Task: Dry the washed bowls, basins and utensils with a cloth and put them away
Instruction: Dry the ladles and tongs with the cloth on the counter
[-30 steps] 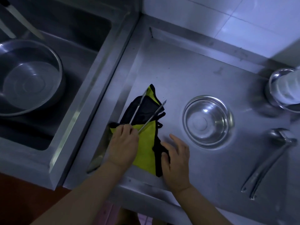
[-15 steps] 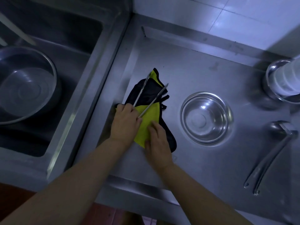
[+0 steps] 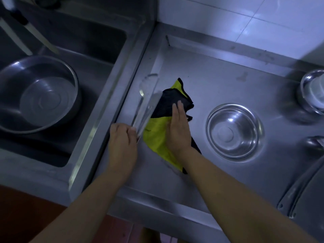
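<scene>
A yellow and black cloth (image 3: 157, 135) lies on the steel counter (image 3: 219, 81). My right hand (image 3: 178, 127) presses flat on the cloth, fingers straight. My left hand (image 3: 122, 142) grips the near ends of a pair of metal chopsticks (image 3: 146, 106). They are blurred by motion and lie along the cloth's left edge. A small steel bowl (image 3: 233, 130) stands right of the cloth. A large steel basin (image 3: 38, 93) sits in the sink (image 3: 98, 39) at the left.
Two ladles (image 3: 301, 188) lie at the right edge of the counter. A steel bowl holding a white object (image 3: 313, 92) stands at the far right. Long-handled utensils (image 3: 36, 35) lean in the sink's back left. A tiled wall (image 3: 245, 20) rises behind.
My left hand has moved left off the cloth, taking the chopsticks with it. My right hand has slid forward onto the cloth and flattened out.
</scene>
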Tool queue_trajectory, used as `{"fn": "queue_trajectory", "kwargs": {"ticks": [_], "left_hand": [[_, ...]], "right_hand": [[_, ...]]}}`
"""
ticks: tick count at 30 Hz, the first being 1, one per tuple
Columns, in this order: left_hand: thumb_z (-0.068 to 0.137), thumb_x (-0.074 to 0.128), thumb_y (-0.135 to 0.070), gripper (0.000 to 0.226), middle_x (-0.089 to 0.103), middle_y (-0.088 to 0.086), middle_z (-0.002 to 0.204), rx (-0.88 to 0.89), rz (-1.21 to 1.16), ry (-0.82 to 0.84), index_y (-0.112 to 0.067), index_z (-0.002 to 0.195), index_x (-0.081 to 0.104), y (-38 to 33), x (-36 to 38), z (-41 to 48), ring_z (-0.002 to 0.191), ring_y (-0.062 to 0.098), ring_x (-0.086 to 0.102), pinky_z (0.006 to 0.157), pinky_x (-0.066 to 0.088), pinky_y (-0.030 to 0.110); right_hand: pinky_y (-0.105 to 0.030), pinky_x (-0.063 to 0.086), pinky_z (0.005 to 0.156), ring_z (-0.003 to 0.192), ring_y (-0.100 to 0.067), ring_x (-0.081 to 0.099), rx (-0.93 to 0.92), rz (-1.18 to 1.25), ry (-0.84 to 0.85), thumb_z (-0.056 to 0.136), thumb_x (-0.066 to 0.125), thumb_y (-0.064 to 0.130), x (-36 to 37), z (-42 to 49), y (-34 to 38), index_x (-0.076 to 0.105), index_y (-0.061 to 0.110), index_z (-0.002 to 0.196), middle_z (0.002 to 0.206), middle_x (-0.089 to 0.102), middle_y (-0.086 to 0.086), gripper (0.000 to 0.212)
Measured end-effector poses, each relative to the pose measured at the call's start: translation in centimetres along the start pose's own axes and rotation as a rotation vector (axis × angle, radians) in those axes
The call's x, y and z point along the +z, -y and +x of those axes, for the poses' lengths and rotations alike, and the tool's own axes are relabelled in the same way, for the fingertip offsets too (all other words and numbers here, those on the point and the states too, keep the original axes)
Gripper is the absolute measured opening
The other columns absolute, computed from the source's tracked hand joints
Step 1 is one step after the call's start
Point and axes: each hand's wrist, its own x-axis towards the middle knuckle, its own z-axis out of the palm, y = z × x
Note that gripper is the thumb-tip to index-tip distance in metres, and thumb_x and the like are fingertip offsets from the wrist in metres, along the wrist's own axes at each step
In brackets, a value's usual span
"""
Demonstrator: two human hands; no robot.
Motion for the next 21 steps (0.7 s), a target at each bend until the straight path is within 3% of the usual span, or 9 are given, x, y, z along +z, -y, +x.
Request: {"fn": "queue_trajectory", "kwargs": {"ticks": [2,4,6,11,13,18,21], "left_hand": [[0.098,0.042,-0.01,0.018,0.044,0.008,0.096,-0.013,-0.025,-0.051,-0.007,0.082,0.049,-0.1,-0.2,0.7,0.074,0.005,0.035,0.071,0.026,0.011],[0.098,0.041,-0.009,0.017,0.041,0.006,0.096,-0.01,-0.032,-0.077,-0.007,0.084,0.049,-0.2,-0.3,1.4,0.075,0.002,0.033,0.07,0.026,0.005],[0.098,0.041,-0.008,0.017,0.04,0.006,0.097,0.006,-0.011,-0.073,-0.006,0.083,0.049,-0.1,0.1,1.7,0.075,0.003,0.033,0.07,0.026,0.003],[0.098,0.043,-0.007,0.02,0.04,0.011,0.099,0.02,0.037,0.01,0.003,0.085,0.054,0.1,3.3,1.3,0.083,0.013,0.038,0.075,0.025,0.014],[0.097,0.043,-0.005,0.019,0.041,0.012,0.098,0.038,0.04,0.021,0.004,0.084,0.054,0.0,4.5,0.7,0.081,0.008,0.034,0.075,0.025,0.013],[0.098,0.042,-0.008,0.021,0.046,0.021,0.105,0.02,0.088,0.076,0.005,0.086,0.053,0.0,6.4,-0.1,0.074,0.02,0.039,0.065,0.025,0.019],[0.099,0.04,-0.013,0.024,0.046,0.02,0.107,0.013,0.122,0.108,0.005,0.089,0.053,0.0,6.5,-0.4,0.076,0.025,0.043,0.066,0.028,0.025]], "right_hand": [[-0.045,0.01,0.118,0.147,-0.029,0.003,-0.116,-0.226,0.067,0.096,0.028,0.041,0.8,0.6,-0.4,0.022,0.019,0.15,0.158,0.013,-0.009,0.059],[-0.049,0.007,0.118,0.146,-0.032,0.003,-0.148,-0.368,0.101,0.093,0.027,0.054,1.3,0.4,-0.6,0.029,0.026,0.148,0.157,0.018,-0.009,0.062],[-0.05,0.008,0.117,0.146,-0.033,0.003,-0.167,-0.384,0.115,0.093,0.03,0.054,1.3,-1.0,-0.8,0.032,0.027,0.147,0.157,0.02,-0.01,0.061],[-0.05,0.009,0.117,0.147,-0.03,0.001,-0.242,-0.402,0.187,0.094,0.03,0.055,-0.8,-8.4,-3.4,0.031,0.026,0.148,0.157,0.02,-0.009,0.061],[-0.049,0.01,0.117,0.147,-0.03,0.001,-0.218,-0.433,0.195,0.093,0.031,0.055,-2.3,-11.2,-5.3,0.03,0.027,0.148,0.157,0.019,-0.008,0.061],[-0.05,0.013,0.116,0.146,-0.033,0.008,-0.018,-0.502,0.157,0.097,0.021,0.056,-6.9,-15.7,-11.0,0.03,0.023,0.148,0.156,0.022,-0.011,0.061],[-0.049,0.011,0.116,0.145,-0.035,0.008,0.139,-0.529,0.117,0.098,0.016,0.056,-8.6,-18.2,-13.4,0.024,0.022,0.148,0.156,0.021,-0.013,0.061]]}}
